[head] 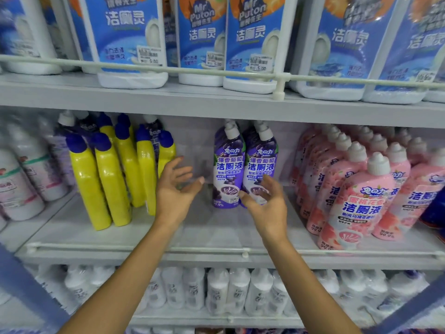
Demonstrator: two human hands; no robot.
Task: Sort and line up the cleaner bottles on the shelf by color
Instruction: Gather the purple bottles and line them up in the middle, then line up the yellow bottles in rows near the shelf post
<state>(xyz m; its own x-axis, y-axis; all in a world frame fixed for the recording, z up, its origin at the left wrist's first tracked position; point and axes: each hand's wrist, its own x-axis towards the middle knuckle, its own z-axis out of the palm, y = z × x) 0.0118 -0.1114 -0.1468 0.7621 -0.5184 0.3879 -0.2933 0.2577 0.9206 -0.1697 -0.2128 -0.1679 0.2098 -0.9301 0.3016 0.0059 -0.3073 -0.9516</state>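
Purple bottles (228,162) stand apart; my left hand (173,191), right hand (268,206) spread, empty. Next, likely: grip pair, shift toward yellow bottles (108,174).

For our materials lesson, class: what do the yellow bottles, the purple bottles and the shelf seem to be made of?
Yellow bottles: probably opaque moulded plastic with a glossy finish; bright highlights run down their sides.
Purple bottles: likely plastic under a shiny printed film wrap; the white ribbed caps also look plastic.
Shelf: looks like painted metal, pale grey, smooth and semi-matt; it could be plastic-coated.
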